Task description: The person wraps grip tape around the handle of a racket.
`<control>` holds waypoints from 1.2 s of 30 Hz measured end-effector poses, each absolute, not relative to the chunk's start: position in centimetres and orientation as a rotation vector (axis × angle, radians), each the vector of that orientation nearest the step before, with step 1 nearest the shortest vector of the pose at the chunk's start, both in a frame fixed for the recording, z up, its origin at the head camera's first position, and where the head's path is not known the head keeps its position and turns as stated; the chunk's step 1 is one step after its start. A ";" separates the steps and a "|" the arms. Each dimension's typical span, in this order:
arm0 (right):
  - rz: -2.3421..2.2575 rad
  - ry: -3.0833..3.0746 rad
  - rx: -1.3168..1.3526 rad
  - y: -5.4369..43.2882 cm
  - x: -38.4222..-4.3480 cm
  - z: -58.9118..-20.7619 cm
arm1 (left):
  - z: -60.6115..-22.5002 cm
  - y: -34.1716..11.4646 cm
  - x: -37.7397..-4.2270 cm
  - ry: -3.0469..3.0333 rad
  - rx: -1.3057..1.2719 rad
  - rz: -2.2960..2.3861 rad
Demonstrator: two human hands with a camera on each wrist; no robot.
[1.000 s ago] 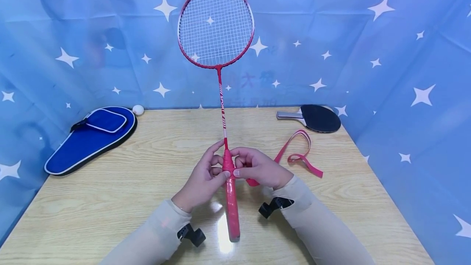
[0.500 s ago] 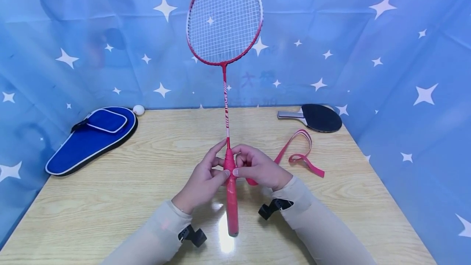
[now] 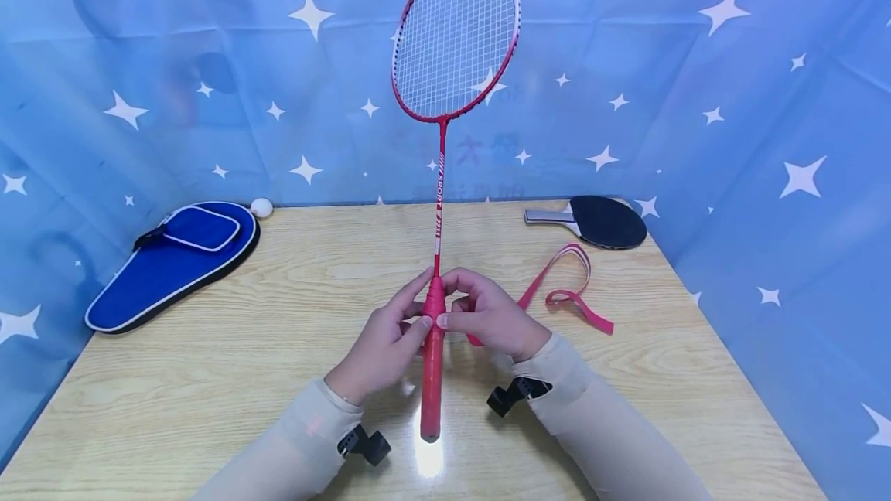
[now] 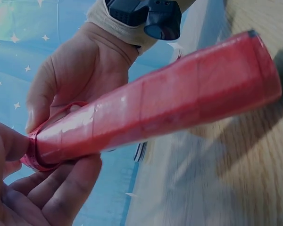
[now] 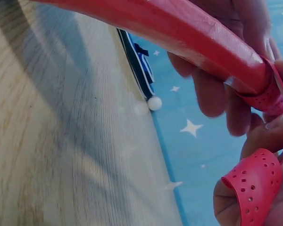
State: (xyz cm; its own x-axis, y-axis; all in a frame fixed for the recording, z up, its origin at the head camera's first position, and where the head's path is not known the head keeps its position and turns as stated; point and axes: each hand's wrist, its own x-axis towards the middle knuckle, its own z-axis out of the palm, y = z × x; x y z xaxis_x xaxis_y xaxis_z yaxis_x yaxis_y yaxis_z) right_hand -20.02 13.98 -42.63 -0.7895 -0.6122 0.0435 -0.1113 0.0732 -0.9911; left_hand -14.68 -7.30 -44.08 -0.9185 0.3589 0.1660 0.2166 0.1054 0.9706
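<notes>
A red badminton racket [image 3: 439, 207] stands nearly upright between both hands in the head view, its strung head uppermost and its handle [image 4: 170, 99] pointing toward me. My left hand [image 3: 379, 348] grips the upper handle from the left, thumb in front and fingers behind. Perforated red grip tape [image 5: 255, 181] wraps round the handle's upper end and runs off to the right hand, as the right wrist view shows. My right hand [image 3: 496, 319] pinches this tape close beside the handle. The tape's free length curls on the table at the right.
On the wooden table [image 3: 209, 416], a blue zipped paddle case [image 3: 163, 284] lies at the left with a white ball [image 3: 261, 208] next to it. A black table tennis paddle [image 3: 607, 223] rests at the back right. A blue star-printed curtain [image 3: 306, 99] closes the back and sides.
The racket's head has swung to the right and turned a little about its shaft, while the handle's butt has shifted slightly left and up. Both hands have stayed nearly in place.
</notes>
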 end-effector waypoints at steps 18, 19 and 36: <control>-1.710 1.979 -0.772 14.1 -20.4 -42.3 | -44.2 -7.6 -15.0 2.193 0.628 1.870; -1.712 1.969 -0.779 14.1 -20.5 -42.3 | -44.2 -7.6 -15.0 2.184 0.627 1.877; -1.676 2.019 -0.716 14.1 -20.2 -42.6 | -44.5 -7.7 -14.9 2.154 0.615 1.900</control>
State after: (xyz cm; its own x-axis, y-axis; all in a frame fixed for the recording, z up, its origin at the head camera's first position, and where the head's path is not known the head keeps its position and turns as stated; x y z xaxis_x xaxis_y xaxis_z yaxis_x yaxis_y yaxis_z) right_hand -20.16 14.13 -42.57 -0.7801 -0.6256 0.0065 -0.1214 0.1412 -0.9825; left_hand -14.93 -7.69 -44.52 -0.8925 0.4349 0.1195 0.1728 0.0850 0.9813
